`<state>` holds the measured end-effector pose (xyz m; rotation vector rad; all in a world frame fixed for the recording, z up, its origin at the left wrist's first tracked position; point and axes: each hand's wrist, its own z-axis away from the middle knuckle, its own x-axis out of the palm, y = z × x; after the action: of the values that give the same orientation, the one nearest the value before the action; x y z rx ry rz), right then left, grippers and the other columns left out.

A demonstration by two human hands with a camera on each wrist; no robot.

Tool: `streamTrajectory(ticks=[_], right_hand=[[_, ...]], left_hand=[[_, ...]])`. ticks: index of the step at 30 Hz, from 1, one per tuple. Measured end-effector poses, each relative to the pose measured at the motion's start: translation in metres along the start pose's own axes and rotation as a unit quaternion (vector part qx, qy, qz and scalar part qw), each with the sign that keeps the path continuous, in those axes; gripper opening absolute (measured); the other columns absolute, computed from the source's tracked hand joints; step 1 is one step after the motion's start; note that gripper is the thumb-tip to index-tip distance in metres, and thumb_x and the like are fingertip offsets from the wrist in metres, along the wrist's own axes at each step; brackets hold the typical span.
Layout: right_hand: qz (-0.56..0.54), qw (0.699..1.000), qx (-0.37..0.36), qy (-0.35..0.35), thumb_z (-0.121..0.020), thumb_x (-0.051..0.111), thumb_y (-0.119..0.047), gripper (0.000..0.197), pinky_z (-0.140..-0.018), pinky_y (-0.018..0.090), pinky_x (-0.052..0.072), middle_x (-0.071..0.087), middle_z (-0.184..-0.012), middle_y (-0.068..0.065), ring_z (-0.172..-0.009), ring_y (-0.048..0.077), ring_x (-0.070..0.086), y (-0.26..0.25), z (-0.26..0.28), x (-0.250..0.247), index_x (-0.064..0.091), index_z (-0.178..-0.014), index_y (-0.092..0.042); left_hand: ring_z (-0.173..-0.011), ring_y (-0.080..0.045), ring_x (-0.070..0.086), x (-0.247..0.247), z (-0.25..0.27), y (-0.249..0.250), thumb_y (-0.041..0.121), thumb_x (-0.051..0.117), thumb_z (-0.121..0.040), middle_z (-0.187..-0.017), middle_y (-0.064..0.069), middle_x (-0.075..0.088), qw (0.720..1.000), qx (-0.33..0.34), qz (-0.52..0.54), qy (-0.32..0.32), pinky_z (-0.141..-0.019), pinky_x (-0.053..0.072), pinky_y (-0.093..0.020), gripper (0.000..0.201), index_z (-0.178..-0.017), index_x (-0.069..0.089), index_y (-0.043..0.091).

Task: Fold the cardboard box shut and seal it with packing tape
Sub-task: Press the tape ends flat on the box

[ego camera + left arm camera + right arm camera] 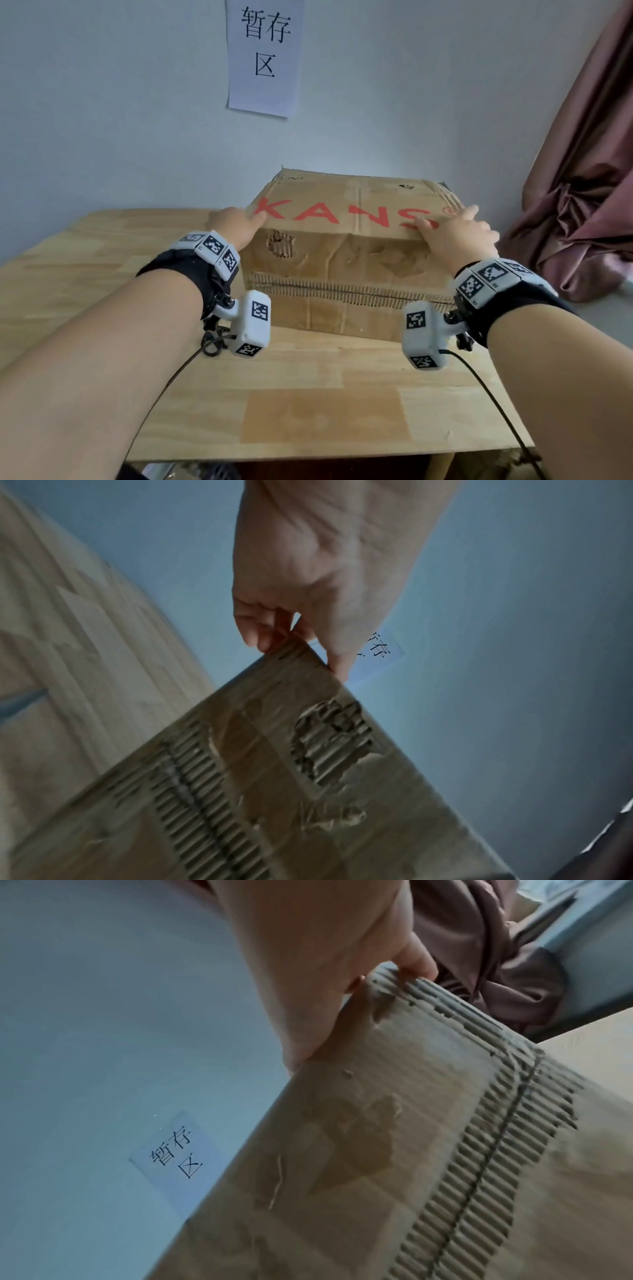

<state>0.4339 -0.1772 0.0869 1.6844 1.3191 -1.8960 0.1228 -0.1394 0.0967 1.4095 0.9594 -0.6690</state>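
Now left hand (236,226) and right hand (457,233) grip the red-lettered "KANS" cardboard box (346,260).

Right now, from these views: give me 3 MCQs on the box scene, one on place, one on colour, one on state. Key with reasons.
1. Where does the box stand?
A. on the wooden table, near the wall
B. on the floor
C. on a chair

2. What colour are the letters on the box top?
A. blue
B. red
C. black

3. What is sealing the box?
A. clear tape along the top
B. string
C. nothing visible; no tape is seen on it

Key:
1 A: the box rests on the table, below the paper sign.
2 B: red print runs between the left hand and the right hand.
3 C: both hands grip the near top edge at its corners; no tape shows.
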Motion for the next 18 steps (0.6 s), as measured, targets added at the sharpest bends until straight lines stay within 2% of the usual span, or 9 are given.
streamTrajectory(ticks=[2, 3, 5, 6, 9, 11, 13, 16, 18], right_hand=[[-0.026, 0.999, 0.019, -0.008, -0.073, 0.048, -0.082, 0.119, -0.103, 0.045, 0.031, 0.039, -0.138, 0.026, -0.128, 0.039, 0.035, 0.004, -0.004, -0.003, 0.008, -0.149, 0.0], [-0.035, 0.999, 0.031, -0.007, -0.069, 0.05, -0.084, 0.12, -0.102, 0.044, 0.031, 0.042, -0.135, 0.025, -0.126, 0.038, 0.037, 0.005, -0.003, -0.005, 0.016, -0.146, 0.002], [-0.062, 0.997, 0.037, 0.003, -0.066, 0.054, -0.083, 0.11, -0.099, 0.045, 0.033, 0.044, -0.131, 0.023, -0.124, 0.037, 0.038, 0.007, 0.002, -0.006, 0.03, -0.137, -0.003], [-0.084, 0.996, 0.035, 0.009, -0.067, 0.056, -0.081, 0.104, -0.099, 0.047, 0.034, 0.043, -0.131, 0.022, -0.125, 0.037, 0.036, 0.008, 0.005, -0.005, 0.032, -0.136, -0.007], [-0.136, 0.989, 0.021, 0.053, -0.072, 0.06, -0.073, 0.097, -0.099, 0.052, 0.034, 0.039, -0.134, 0.02, -0.126, 0.037, 0.033, 0.014, 0.016, 0.002, 0.028, -0.142, -0.015], [-0.162, 0.984, 0.013, 0.077, -0.074, 0.061, -0.069, 0.096, -0.1, 0.05, 0.032, 0.037, -0.136, 0.019, -0.127, 0.036, 0.032, 0.015, 0.023, 0.006, 0.024, -0.146, -0.017], [-0.186, 0.978, 0.007, 0.095, -0.075, 0.063, -0.066, 0.096, -0.101, 0.049, 0.032, 0.035, -0.138, 0.019, -0.127, 0.035, 0.032, 0.016, 0.028, 0.008, 0.022, -0.148, -0.019], [-0.213, 0.968, -0.018, 0.133, -0.073, 0.066, -0.065, 0.098, -0.1, 0.048, 0.033, 0.036, -0.135, 0.019, -0.124, 0.036, 0.034, 0.019, 0.038, 0.022, 0.024, -0.148, -0.019], [-0.237, 0.958, -0.041, 0.154, -0.071, 0.07, -0.062, 0.099, -0.1, 0.047, 0.032, 0.037, -0.134, 0.019, -0.121, 0.036, 0.036, 0.019, 0.046, 0.039, 0.026, -0.148, -0.018]], left_hand=[[-0.112, -0.036, 0.054, 0.005, 0.004, -0.003, 0.039, 0.04, -0.1, -0.115, -0.02, 0.057, 0.992, -0.002, 0.124, -0.017, -0.091, 0.045, -0.038, 0.044, -0.113, 0.055, 0.0], [-0.117, -0.034, 0.052, 0.005, 0.008, -0.003, 0.036, 0.043, -0.099, -0.126, -0.019, 0.052, 0.978, -0.027, 0.204, -0.034, -0.09, 0.048, -0.04, 0.045, -0.126, 0.049, 0.0], [-0.123, -0.029, 0.046, 0.006, 0.012, -0.003, 0.031, 0.048, -0.098, -0.144, -0.012, 0.037, 0.945, -0.071, 0.314, -0.051, -0.089, 0.052, -0.043, 0.055, -0.142, 0.031, 0.003], [-0.117, -0.026, 0.048, 0.006, 0.014, -0.004, 0.028, 0.05, -0.097, -0.14, -0.009, 0.038, 0.938, -0.072, 0.336, -0.039, -0.089, 0.053, -0.045, 0.056, -0.142, 0.029, 0.002], [-0.088, -0.017, 0.051, 0.009, 0.018, -0.008, 0.02, 0.05, -0.097, -0.093, 0.002, 0.044, 0.933, -0.043, 0.358, 0.008, -0.089, 0.052, -0.052, 0.029, -0.12, 0.05, 0.002], [-0.088, -0.019, 0.055, 0.011, 0.024, -0.011, 0.019, 0.052, -0.097, -0.086, 0.004, 0.041, 0.929, -0.027, 0.368, 0.021, -0.087, 0.052, -0.053, 0.016, -0.1, 0.056, 0.004], [-0.089, -0.021, 0.057, 0.014, 0.027, -0.017, 0.019, 0.054, -0.096, -0.079, 0.005, 0.038, 0.925, -0.016, 0.378, 0.04, -0.084, 0.054, -0.05, 0.019, -0.099, 0.056, 0.0], [-0.071, -0.013, 0.05, 0.02, 0.031, -0.035, 0.019, 0.054, -0.095, -0.072, 0.003, 0.036, 0.921, -0.016, 0.384, 0.068, -0.081, 0.055, -0.042, 0.022, -0.075, 0.047, 0.014], [-0.072, -0.02, 0.052, 0.029, 0.029, -0.054, 0.024, 0.055, -0.092, -0.074, -0.003, 0.045, 0.927, -0.007, 0.367, 0.075, -0.078, 0.056, -0.042, 0.02, -0.082, 0.05, 0.008]])
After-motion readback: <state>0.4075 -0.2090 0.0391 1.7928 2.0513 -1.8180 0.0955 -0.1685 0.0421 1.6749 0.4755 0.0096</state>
